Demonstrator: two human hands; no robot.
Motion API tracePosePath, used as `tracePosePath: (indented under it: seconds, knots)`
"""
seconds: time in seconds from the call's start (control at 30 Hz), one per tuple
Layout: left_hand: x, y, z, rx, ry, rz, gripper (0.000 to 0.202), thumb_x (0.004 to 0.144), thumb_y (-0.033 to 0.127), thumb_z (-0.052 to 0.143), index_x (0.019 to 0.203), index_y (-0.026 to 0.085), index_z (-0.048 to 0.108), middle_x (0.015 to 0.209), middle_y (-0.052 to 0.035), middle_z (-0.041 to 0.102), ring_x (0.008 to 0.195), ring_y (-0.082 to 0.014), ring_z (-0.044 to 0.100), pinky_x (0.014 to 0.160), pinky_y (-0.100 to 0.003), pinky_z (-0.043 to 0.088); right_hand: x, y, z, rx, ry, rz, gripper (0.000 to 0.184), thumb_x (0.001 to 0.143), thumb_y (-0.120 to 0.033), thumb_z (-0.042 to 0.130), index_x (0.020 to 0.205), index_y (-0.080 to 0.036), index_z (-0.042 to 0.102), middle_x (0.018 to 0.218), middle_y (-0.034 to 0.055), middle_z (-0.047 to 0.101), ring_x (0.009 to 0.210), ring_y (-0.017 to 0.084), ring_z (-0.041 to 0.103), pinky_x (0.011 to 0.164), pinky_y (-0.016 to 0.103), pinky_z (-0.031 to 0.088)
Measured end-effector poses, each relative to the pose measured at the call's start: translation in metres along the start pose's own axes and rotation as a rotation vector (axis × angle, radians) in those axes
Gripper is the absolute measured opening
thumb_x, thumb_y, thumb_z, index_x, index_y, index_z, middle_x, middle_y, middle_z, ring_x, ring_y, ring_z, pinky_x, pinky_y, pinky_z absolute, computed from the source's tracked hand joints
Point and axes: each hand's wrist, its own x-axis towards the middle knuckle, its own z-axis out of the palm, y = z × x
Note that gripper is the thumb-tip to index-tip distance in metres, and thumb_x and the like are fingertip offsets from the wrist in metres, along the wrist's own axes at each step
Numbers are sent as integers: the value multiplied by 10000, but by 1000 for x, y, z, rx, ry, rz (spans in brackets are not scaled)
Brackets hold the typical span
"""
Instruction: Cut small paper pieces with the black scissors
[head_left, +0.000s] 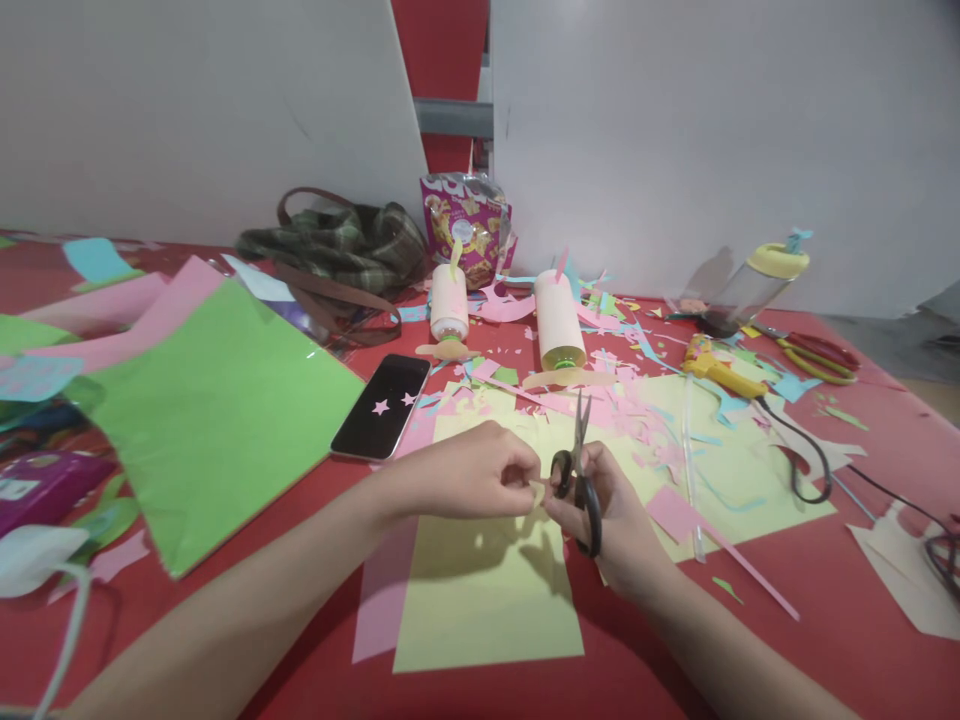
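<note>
My left hand [487, 470] is closed, pinching a small pale-yellow paper piece [538, 493] between thumb and fingers. Black-handled scissors [582, 470] sit in my right hand [619, 525], blades pointing up and away. The right fingertips also reach the paper piece, close against the left ones. Below both hands lies a yellow paper sheet [487, 610], partly over a pink sheet [382, 610]. Just beyond, two paper-wrapped bottles, a smaller one [449, 295] and a larger one [556, 310], lie with their green-ringed ends toward me, each with a tan paper strip at that end.
A phone [375, 415] with pink paper stars on it lies left of my hands, beside green sheets [217, 420]. At right are a yellow glue gun [724, 370], more scissors [817, 358] and a clear bottle [757, 285]. A snack bag [469, 225] and plaid bag [352, 240] stand behind paper scraps.
</note>
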Motion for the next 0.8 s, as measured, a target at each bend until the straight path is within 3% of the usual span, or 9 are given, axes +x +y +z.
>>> tracePosePath:
  seconds: [0.17, 0.5, 0.63, 0.8]
  knots:
    - [3, 2, 8, -30, -9, 32, 120, 634, 147, 400, 520, 140, 437, 470, 49, 356, 438, -52, 327, 412, -180, 219, 0, 1, 0, -48, 13, -13, 374, 563, -59, 646, 709, -228, 347, 676, -58, 492, 587, 78, 466, 507, 177, 337]
    - [3, 3, 7, -55, 40, -16, 159, 701, 211, 390, 646, 143, 523, 566, 22, 488, 499, -69, 410, 474, -180, 288, 2, 3, -3, -15, 124, -75, 314, 610, -83, 608, 721, -228, 353, 724, -50, 493, 563, 72, 453, 500, 177, 338]
    - [5, 4, 10, -71, 64, 3, 180, 729, 231, 376, 639, 139, 503, 559, 27, 472, 495, -66, 402, 470, -178, 284, 4, 4, -5, -40, 205, -117, 318, 597, -105, 629, 731, -227, 367, 734, -40, 489, 603, 90, 467, 531, 198, 357]
    - [9, 4, 16, -70, 126, 17, 179, 725, 171, 350, 583, 135, 453, 534, 36, 429, 487, -61, 370, 454, -178, 258, 4, 3, -5, -21, 210, -112, 307, 613, -111, 625, 745, -237, 378, 746, -42, 487, 611, 89, 462, 543, 200, 354]
